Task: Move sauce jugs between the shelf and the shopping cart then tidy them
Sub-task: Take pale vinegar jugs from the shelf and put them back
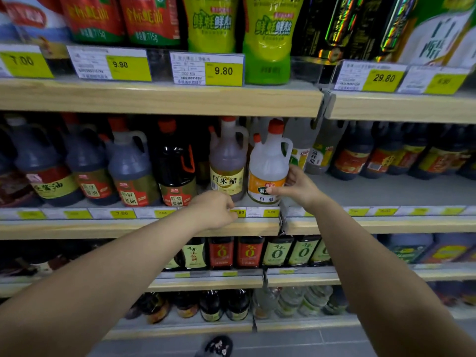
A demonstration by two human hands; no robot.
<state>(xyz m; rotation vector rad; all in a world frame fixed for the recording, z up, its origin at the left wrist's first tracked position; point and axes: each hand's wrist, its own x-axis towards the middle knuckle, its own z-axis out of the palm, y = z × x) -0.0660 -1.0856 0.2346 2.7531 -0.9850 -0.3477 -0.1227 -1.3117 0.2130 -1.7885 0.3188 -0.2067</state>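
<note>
Person's right hand [298, 188] gripping the white vinegar jug [268, 166] low on its side, jug standing upright at the shelf [103, 229] front beside an amber jug [226, 163], left hand [213, 210] curling against the price strip [121, 213] (pinching or not, cannot tell)

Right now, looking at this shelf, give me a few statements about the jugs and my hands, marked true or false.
1. The right hand grips the white jug. True.
2. The white jug's cap is blue. False: it is red.
3. The amber jug stands left of the white jug. True.
4. The left hand holds the amber jug's handle. False: it is down at the shelf edge, by the price tags.
</note>
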